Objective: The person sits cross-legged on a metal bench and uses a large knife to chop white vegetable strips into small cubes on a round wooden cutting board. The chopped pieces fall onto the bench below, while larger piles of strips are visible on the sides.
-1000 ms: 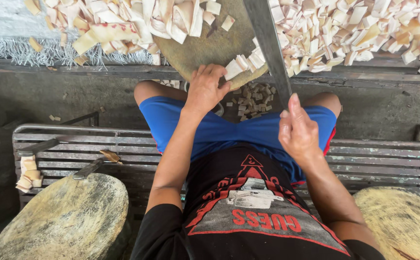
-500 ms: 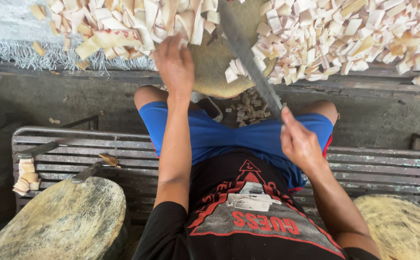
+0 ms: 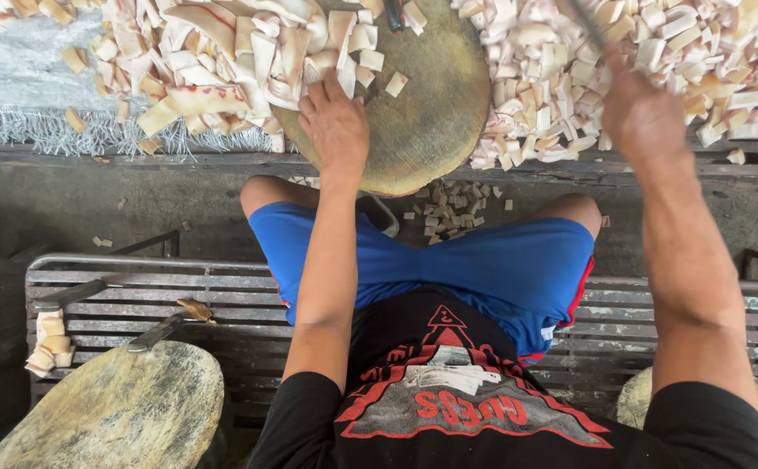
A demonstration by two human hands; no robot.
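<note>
A wide heap of pale cut pieces (image 3: 222, 52) covers the surface at the top, around a round wooden chopping block (image 3: 431, 113). The left hand (image 3: 335, 122) lies palm down on the block's left edge, its fingers together and pressing on the pieces there. The right hand (image 3: 644, 108) is closed around a knife handle (image 3: 583, 22), blurred, above the right heap.

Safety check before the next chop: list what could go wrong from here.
1. The left hand rests among pale pieces at the round chopping block rim, while the right hand has the knife raised; a downward stroke could catch the fingers.
2. Pieces already lie below the block; more may fall off its edge.
</note>
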